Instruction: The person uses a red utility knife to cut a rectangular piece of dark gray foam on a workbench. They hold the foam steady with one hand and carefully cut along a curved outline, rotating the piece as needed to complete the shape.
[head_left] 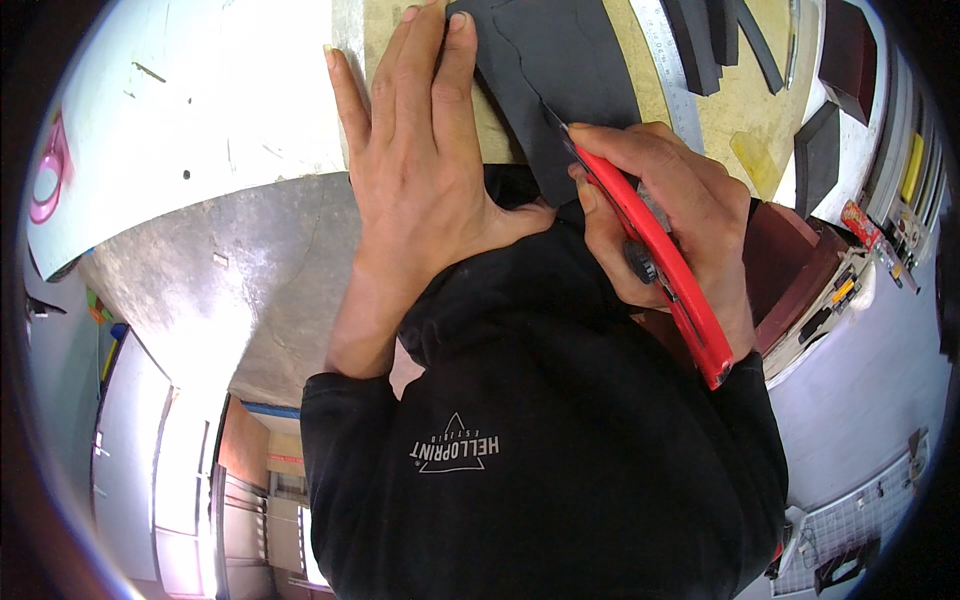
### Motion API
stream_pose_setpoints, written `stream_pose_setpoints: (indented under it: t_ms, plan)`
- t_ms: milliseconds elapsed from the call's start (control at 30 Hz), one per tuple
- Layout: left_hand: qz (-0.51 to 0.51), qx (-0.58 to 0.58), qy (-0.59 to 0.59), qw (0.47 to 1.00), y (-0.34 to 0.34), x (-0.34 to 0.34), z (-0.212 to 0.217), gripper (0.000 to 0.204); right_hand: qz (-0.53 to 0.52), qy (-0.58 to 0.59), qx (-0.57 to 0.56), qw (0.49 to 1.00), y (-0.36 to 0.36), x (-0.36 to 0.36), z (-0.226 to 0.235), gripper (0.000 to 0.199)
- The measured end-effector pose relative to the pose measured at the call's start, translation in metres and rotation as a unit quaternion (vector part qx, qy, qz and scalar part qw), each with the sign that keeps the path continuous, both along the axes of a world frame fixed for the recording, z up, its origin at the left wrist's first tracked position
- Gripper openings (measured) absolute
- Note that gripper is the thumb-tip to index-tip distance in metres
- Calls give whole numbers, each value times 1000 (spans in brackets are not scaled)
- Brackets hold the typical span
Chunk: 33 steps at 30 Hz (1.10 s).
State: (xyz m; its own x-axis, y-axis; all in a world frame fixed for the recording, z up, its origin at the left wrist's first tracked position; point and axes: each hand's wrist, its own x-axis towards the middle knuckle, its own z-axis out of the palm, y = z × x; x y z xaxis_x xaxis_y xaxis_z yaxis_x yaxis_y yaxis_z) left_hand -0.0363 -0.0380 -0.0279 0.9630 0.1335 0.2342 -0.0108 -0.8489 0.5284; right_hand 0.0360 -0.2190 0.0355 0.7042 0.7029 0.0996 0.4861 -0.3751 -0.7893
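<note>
A dark grey foam-like sheet [590,60] lies on a tan board, with a thin wavy line running along it. My right hand [700,200] is closed round a red utility knife [655,235] that has a black knob on its side. The knife's tip touches the sheet at the lower end of the wavy line. My left hand [420,150] lies flat with its fingers spread, holding nothing. Its fingertips rest by the sheet's left edge, and its thumb points toward the knife hand.
A steel ruler [668,70] lies right of the sheet, with several dark strips [692,45] beyond it. Farther right are a translucent yellow piece [755,165], a black block [818,160] and a maroon box [848,60]. A pink ring-shaped object [48,170] sits on the white tabletop [240,90] at far left.
</note>
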Motion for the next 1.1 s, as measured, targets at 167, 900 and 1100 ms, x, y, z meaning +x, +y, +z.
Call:
stream_pose_setpoints:
  t_ms: [167, 900, 1100]
  plan:
    - [-16, -5, 14, 1000, 4, 0, 1, 134, 31, 4, -7, 999, -3, 7, 2, 45]
    - [-52, 23, 32, 998, 14, 1, 1, 132, 216, -23, -32, 976, -17, 43, 6, 46]
    - [-66, 21, 34, 997, 16, 3, 1, 134, 236, -7, -30, 971, -17, 47, 8, 44]
